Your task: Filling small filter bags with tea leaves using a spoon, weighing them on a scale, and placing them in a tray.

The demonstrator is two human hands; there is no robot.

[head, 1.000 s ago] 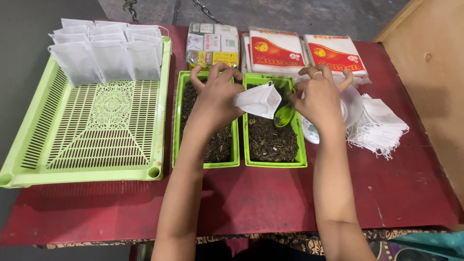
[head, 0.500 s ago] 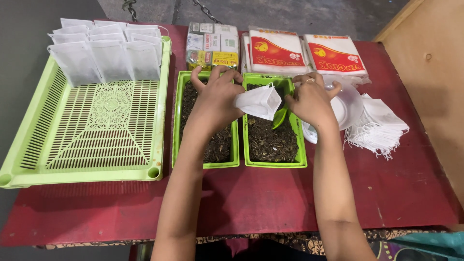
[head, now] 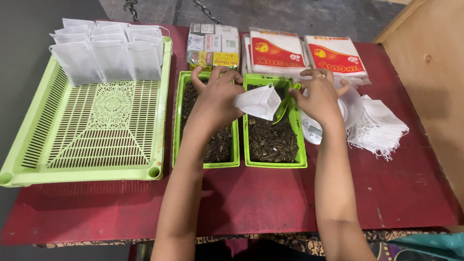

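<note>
Left hand (head: 217,99): closed on a white filter bag (head: 258,101), pinching it at its left edge; hand sits over the left green tray (head: 181,121).
Filter bag: held in the air, tilted, above the gap between the two small trays, mouth facing right.
Right hand (head: 319,96): gripping a green scoop (head: 285,104), its blade just beside the bag's mouth, over the right green tray (head: 299,145).
Trays: both hold dark loose tea leaves; they stand side by side, touching or nearly so, on the red counter (head: 270,203).
Scale: small white scale (head: 314,130) with a round pan, just right of the right tray, partly hidden by the right wrist.
Spare bags: loose pile of white bags (head: 379,128) right of the scale.
Basket: large green slotted basket (head: 87,135) at far left; filled white bags (head: 108,55) stand in rows along its far wall.
Back row: red-and-white packets (head: 304,53) and a small multicoloured box (head: 212,46) behind the trays.
</note>
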